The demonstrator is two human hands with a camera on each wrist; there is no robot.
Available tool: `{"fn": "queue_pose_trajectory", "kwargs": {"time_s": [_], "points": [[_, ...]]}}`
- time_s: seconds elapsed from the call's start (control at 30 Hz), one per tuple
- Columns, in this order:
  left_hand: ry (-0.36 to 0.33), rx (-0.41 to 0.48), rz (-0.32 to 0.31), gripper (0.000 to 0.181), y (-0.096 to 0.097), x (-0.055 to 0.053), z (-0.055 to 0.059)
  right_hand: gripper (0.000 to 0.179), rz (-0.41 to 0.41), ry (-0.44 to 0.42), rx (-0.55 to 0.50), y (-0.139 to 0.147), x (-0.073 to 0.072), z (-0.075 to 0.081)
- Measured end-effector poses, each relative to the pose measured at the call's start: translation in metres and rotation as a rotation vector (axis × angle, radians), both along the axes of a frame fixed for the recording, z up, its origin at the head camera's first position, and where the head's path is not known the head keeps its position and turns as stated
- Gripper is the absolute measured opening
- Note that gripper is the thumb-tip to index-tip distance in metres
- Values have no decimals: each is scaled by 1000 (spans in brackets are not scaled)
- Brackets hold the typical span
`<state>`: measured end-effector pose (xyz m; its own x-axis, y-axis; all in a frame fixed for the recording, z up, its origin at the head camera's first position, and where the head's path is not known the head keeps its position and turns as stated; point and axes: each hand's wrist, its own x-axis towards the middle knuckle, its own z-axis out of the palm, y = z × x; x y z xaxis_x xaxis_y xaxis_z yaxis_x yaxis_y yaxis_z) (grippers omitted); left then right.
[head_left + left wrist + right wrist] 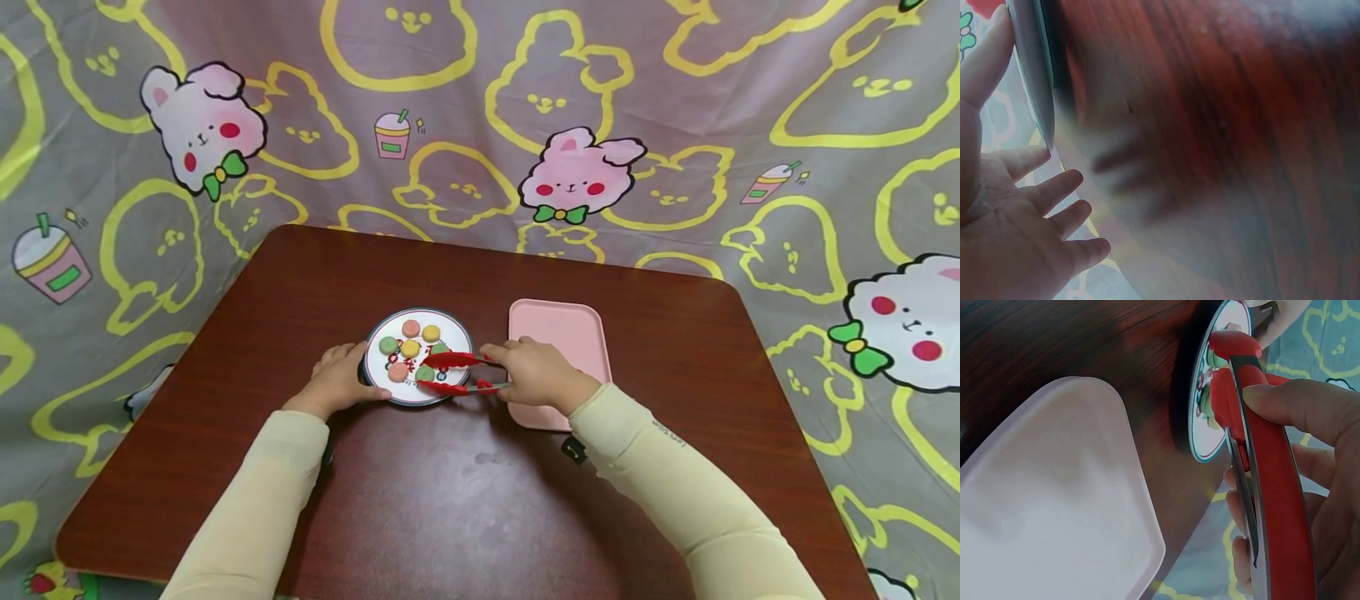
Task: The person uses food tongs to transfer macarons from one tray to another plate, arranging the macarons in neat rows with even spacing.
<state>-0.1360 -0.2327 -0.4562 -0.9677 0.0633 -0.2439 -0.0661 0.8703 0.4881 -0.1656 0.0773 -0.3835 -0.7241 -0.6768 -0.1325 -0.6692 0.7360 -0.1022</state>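
Note:
A white plate (392, 326) with a dark rim holds several small round macarons in pink, yellow and green. My left hand (337, 381) pinches the plate's left edge between thumb and index finger, the other fingers spread in the left wrist view. My right hand (542, 372) grips red-and-metal tongs (1282, 506). Their red tips (452, 360) are over the plate's right side, parted around the green macarons (425, 375) there. Whether the tips touch one cannot be told.
A pink rectangular tray (555, 321) lies to the right of the plate, partly under my right hand. Both sit on a brown wooden table (420, 500). Patterned cloth (465, 108) hangs behind the table and along its sides.

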Motion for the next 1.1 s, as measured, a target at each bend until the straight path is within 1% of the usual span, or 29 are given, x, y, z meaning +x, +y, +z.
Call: {"fn": "queue_pose_trajectory", "kwargs": {"time_s": [0.3, 0.5, 0.7, 1.0, 1.1], "points": [[-2, 3, -3, 99, 0, -2, -2, 60, -9, -1, -6, 3, 0, 0], [-4, 7, -4, 99, 1, -3, -2, 61, -24, -9, -12, 6, 1, 2], [5, 14, -10, 98, 1, -2, 0, 60, -25, -1, -35, 11, 4, 3], [7, 12, -12, 98, -2, 0, -3, 62, -62, 1, -68, 21, 9, 1], [6, 13, -10, 98, -1, 0, -2, 63, -74, 13, -92, 26, 11, 0]]}}
